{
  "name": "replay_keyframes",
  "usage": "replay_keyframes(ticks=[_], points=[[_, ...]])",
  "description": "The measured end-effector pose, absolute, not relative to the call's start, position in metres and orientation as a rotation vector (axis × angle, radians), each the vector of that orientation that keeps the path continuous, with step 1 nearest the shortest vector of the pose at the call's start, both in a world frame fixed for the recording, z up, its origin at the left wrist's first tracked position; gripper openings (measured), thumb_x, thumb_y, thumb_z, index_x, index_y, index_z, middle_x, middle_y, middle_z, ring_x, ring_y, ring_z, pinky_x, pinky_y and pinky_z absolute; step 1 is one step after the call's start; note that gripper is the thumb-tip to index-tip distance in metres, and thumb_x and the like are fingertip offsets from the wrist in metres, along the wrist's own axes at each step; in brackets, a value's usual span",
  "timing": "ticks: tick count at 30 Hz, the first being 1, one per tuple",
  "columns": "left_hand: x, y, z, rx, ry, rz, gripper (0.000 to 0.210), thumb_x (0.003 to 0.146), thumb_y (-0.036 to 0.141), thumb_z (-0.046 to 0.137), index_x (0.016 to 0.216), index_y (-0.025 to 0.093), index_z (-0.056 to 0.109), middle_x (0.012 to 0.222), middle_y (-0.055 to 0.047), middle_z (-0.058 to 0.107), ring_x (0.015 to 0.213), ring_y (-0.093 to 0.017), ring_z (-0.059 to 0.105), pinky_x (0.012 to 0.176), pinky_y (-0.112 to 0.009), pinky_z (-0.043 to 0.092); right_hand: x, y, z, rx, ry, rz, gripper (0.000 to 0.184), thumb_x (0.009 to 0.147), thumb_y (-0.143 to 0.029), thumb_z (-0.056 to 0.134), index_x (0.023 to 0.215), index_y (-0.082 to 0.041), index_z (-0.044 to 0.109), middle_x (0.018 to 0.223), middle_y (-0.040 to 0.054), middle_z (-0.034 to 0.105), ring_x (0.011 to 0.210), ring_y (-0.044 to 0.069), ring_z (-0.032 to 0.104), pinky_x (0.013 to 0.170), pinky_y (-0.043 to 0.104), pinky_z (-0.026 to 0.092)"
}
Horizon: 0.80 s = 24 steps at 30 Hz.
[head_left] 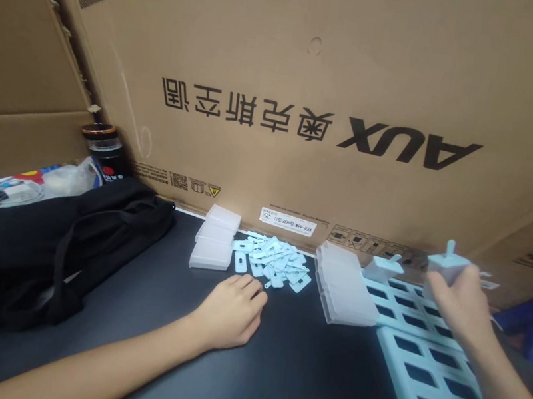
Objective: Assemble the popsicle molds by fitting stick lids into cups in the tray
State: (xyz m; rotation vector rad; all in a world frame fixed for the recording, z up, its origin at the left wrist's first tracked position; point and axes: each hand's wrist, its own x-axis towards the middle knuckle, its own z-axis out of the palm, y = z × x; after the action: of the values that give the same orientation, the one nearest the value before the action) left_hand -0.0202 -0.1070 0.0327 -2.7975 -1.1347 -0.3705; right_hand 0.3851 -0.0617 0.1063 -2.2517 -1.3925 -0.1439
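Observation:
My right hand is closed around a translucent popsicle mould with a light blue lid and an upright stick, over the far end of the blue frames. My left hand rests on the dark table, its fingers curled, just in front of a pile of light blue stick lids. I see nothing held in it, though its underside is hidden. A similar lidded mould stands at the near-left corner of the far blue frame. A second blue frame with rectangular openings lies closer to me.
Stacked translucent moulds lie left of the frames, and more moulds lie left of the lids. A large cardboard box walls off the back. At left are a black cloth bag and a dark jar.

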Motion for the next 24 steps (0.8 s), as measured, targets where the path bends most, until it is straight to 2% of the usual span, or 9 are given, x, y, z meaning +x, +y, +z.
replay_keyframes(ticks=[2, 4, 6, 9, 13, 17, 24], points=[[-0.020, -0.107, 0.033, -2.798, -1.137, -0.372, 0.010, 0.094, 0.025, 0.047, 0.093, 0.019, 0.056, 0.102, -0.007, 0.061, 0.095, -0.024, 0.056, 0.084, -0.038, 0.047, 0.356, -0.064, 0.120, -2.158, -1.530, -0.029, 0.055, 0.088, -0.049, 0.040, 0.131, -0.014, 0.036, 0.113, 0.0278, 0.063, 0.100, 0.033, 0.065, 0.075, 0.038, 0.047], [-0.020, -0.107, 0.033, -2.799, -1.141, -0.371, 0.010, 0.094, 0.025, 0.047, 0.093, 0.019, 0.056, 0.101, -0.007, 0.061, 0.095, -0.024, 0.056, 0.084, -0.038, 0.047, 0.319, -0.063, 0.131, -2.096, -1.794, 0.025, 0.060, 0.089, -0.056, 0.040, 0.132, -0.014, 0.033, 0.112, 0.0239, 0.065, 0.096, 0.034, 0.066, 0.077, 0.039, 0.046], [-0.020, -0.107, 0.033, -2.800, -1.143, -0.369, 0.010, 0.094, 0.024, 0.047, 0.093, 0.019, 0.056, 0.101, -0.007, 0.061, 0.095, -0.024, 0.056, 0.084, -0.038, 0.048, 0.281, -0.058, 0.137, -2.063, -2.102, -0.001, 0.060, 0.090, -0.064, 0.037, 0.127, -0.017, 0.038, 0.104, 0.0180, 0.068, 0.088, 0.034, 0.067, 0.073, 0.039, 0.046], [-0.019, -0.107, 0.033, -2.797, -1.142, -0.367, 0.010, 0.094, 0.024, 0.047, 0.092, 0.019, 0.056, 0.101, -0.007, 0.061, 0.095, -0.024, 0.056, 0.084, -0.038, 0.048, 0.234, -0.045, 0.141, -1.932, -2.408, -0.171, 0.051, 0.091, -0.063, 0.035, 0.114, -0.020, 0.048, 0.105, 0.0144, 0.070, 0.091, 0.034, 0.067, 0.072, 0.038, 0.046], [-0.020, -0.107, 0.034, -2.800, -1.131, -0.376, 0.010, 0.094, 0.025, 0.047, 0.094, 0.019, 0.056, 0.101, -0.007, 0.061, 0.095, -0.024, 0.056, 0.085, -0.038, 0.048, 0.203, -0.027, 0.139, -1.910, -2.558, -0.328, 0.053, 0.090, -0.062, 0.041, 0.116, -0.018, 0.053, 0.106, 0.0165, 0.071, 0.095, 0.035, 0.068, 0.075, 0.041, 0.048], [-0.022, -0.106, 0.033, -2.800, -1.118, -0.366, 0.011, 0.094, 0.025, 0.047, 0.094, 0.019, 0.055, 0.100, -0.007, 0.060, 0.095, -0.025, 0.056, 0.083, -0.038, 0.048, 0.196, -0.018, 0.135, -1.921, -2.585, -0.363, 0.061, 0.090, -0.068, 0.038, 0.120, -0.018, 0.054, 0.103, 0.0164, 0.071, 0.095, 0.036, 0.068, 0.075, 0.043, 0.050], [-0.023, -0.106, 0.033, -2.813, -1.107, -0.374, 0.010, 0.093, 0.026, 0.050, 0.093, 0.018, 0.056, 0.099, -0.008, 0.060, 0.096, -0.025, 0.056, 0.084, -0.039, 0.048, 0.193, -0.021, 0.128, -1.851, -2.542, -0.247, 0.064, 0.092, -0.058, 0.036, 0.139, -0.016, 0.042, 0.129, 0.0197, 0.056, 0.092, 0.036, 0.067, 0.072, 0.044, 0.049]])
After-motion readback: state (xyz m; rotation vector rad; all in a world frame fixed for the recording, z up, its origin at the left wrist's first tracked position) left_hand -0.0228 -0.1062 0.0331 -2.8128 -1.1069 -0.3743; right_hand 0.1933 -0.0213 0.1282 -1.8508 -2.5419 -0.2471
